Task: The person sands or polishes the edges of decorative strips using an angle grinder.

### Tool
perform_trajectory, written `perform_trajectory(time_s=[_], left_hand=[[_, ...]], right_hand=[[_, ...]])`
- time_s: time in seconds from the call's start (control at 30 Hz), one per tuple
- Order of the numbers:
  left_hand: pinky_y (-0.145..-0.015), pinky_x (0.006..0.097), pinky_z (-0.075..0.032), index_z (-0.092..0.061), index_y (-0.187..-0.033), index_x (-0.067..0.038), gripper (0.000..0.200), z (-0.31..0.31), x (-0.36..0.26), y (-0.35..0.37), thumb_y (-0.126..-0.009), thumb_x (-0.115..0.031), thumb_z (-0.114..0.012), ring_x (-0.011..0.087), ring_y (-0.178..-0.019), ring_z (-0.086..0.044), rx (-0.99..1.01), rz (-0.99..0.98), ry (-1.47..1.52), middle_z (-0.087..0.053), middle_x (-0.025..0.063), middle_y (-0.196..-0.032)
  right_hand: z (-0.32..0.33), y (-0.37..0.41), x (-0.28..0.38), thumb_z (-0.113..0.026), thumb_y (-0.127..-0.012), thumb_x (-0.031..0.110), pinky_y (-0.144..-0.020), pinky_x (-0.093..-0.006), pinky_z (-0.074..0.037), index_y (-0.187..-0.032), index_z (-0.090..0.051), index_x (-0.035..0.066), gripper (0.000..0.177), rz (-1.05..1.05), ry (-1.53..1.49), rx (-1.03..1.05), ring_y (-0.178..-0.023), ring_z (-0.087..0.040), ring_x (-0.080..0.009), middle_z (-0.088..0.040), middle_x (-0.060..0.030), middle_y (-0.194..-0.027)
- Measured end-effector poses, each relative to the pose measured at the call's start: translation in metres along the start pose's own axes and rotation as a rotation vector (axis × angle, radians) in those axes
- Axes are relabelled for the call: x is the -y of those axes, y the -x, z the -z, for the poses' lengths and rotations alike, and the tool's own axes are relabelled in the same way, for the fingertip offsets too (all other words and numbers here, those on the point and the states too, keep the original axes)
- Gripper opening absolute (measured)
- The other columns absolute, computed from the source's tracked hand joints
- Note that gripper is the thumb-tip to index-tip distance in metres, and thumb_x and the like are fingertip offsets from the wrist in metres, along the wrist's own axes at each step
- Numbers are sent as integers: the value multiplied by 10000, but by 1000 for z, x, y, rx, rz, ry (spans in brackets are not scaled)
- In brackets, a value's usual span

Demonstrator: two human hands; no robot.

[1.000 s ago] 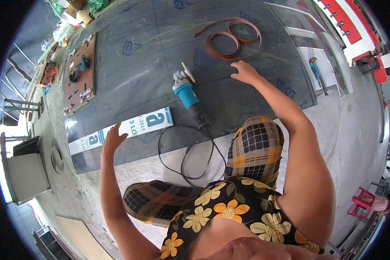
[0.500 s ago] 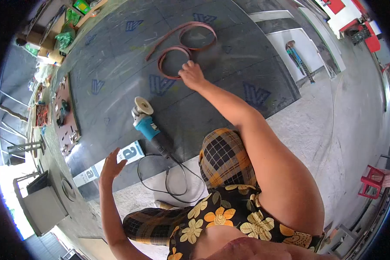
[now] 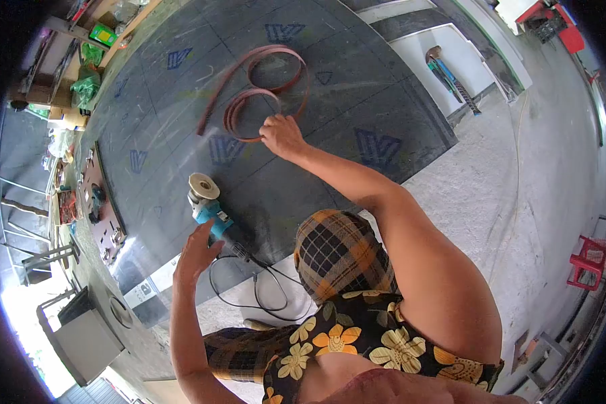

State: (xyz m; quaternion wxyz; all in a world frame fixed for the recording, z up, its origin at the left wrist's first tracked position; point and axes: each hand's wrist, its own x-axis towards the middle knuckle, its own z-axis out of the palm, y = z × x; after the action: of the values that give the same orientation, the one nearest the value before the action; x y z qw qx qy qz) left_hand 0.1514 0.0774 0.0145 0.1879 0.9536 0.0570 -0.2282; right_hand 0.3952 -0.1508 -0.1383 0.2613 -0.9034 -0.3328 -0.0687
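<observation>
A reddish-brown strap [image 3: 233,114] lies in two loops on a dark sheet [image 3: 303,172] marked with blue logos. My right hand [image 3: 283,137] is closed on the lower loop at its right side. My left hand [image 3: 198,252] has its fingers apart and holds nothing. Just beyond its fingertips lies a teal angle grinder [image 3: 212,215] with a pale round disc; hand and tool overlap in the view, and I cannot tell whether they touch. The grinder's black cable [image 3: 276,310] coils towards my knees.
A hammer [image 3: 451,77] and another tool lie on a white panel [image 3: 411,50] at the upper right. At left are a brown board [image 3: 108,209] with tools and a cluttered shelf [image 3: 64,64]. A red stool [image 3: 586,262] stands far right.
My left hand has moved up and right, nearer the grinder. My right hand stays at the strap, whose lower loop looks somewhat changed in shape. The whole view has shifted slightly.
</observation>
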Motion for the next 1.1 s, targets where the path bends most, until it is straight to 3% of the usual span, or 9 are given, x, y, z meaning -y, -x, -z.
perform_trajectory(time_s=[0.33, 0.43, 0.53, 0.57, 0.73, 0.8, 0.9, 1.0, 1.1], left_hand=[[-925, 451, -460, -477, -1375, -62, 617, -11, -16, -6, -814, -170, -710, 376, -1115, -583, 130, 156, 56, -568, 211, -1280], [-886, 465, -467, -506, -1343, -63, 579, -25, 5, -6, -818, -197, -710, 381, -1043, -604, 18, 6, 20, -600, 209, -1212], [-857, 476, -471, -540, -1281, -50, 516, -46, 34, -4, -826, -236, -698, 394, -1006, -605, 11, 106, -31, -619, 218, -1138], [-821, 493, -476, -573, -1182, -38, 441, -57, 48, -4, -827, -271, -693, 412, -975, -606, -29, 107, -25, -634, 232, -1054], [-806, 481, -506, -655, -925, 27, 549, -90, 48, 1, -765, -495, -714, 398, -941, -652, 136, 535, -2, -684, 234, -945], [-751, 452, -519, -651, -890, 81, 599, -123, 60, 6, -786, -507, -707, 395, -901, -661, 44, 549, 24, -670, 268, -919], [-744, 421, -524, -655, -926, 89, 625, -127, 60, 4, -784, -517, -716, 330, -877, -679, 197, 643, 301, -683, 234, -884], [-736, 386, -524, -632, -1004, 81, 629, -141, 54, 5, -769, -490, -750, 264, -866, -672, -20, 523, 553, -683, 203, -908], [-787, 394, -513, -573, -1099, 111, 768, -159, 35, -5, -710, -521, -771, 372, -942, -659, -219, 580, 787, -659, 282, -1009]], right_hand=[[57, 50, -54, -710, -827, 220, -960, -479, -415, -1044, -683, 89, 255, -43, -63, -226, -1118, -556, -278, -621, -85, -1081], [80, 63, -59, -714, -822, 210, -930, -463, -448, -1067, -675, 82, 280, -95, -158, -241, -1060, -592, -302, -631, -109, -1105], [79, 74, -54, -714, -821, 194, -867, -421, -491, -1076, -668, 73, 287, -134, -250, -270, -1001, -626, -290, -647, -118, -1089], [79, 77, -48, -712, -825, 189, -841, -399, -507, -1079, -667, 70, 284, -174, -295, -253, -985, -637, -271, -650, -113, -1082], [62, 79, -18, -702, -862, 183, -662, -297, -540, -1086, -669, 69, 253, -143, -567, -57, -779, -682, -196, -681, -106, -1000], [49, 76, 5, -700, -865, 177, -656, -300, -543, -1078, -673, 70, 240, -140, -683, 63, -752, -685, -197, -691, -109, -954], [31, 79, 40, -700, -865, 185, -666, -303, -548, -1069, -676, 64, 239, -87, -767, 244, -741, -691, -203, -700, -116, -915], [4, 80, 60, -703, -864, 213, -684, -307, -553, -1069, -674, 56, 260, 2, -816, 432, -754, -693, -211, -704, -117, -903], [-3, 77, 79, -709, -864, 273, -710, -313, -556, -1095, -662, 35, 335, 22, -838, 644, -815, -695, -224, -705, -134, -954]])
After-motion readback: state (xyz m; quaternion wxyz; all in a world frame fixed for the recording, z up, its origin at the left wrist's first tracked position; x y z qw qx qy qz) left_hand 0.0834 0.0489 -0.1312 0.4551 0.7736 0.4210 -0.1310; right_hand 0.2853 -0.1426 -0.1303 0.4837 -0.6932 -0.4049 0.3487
